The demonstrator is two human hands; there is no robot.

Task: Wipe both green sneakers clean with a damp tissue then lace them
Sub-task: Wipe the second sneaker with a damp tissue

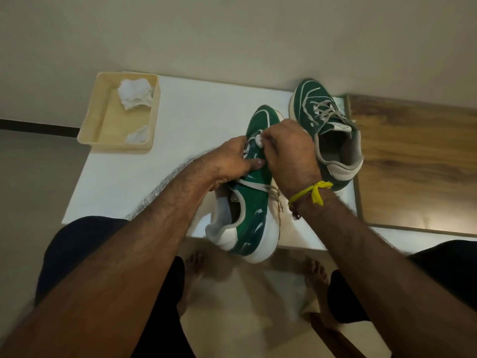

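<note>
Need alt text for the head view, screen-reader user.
Both hands work on a green sneaker tipped on a white table; the right hand pinches a tissue wad at its laces, the left hand grips its upper. Second sneaker stands behind; a tray holds used tissues.

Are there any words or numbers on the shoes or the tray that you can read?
None can be read.
Near sneaker: round mark on the tongue, too blurred.
Far sneaker: white tongue label, too small to read.
Tray: no writing visible.
</note>
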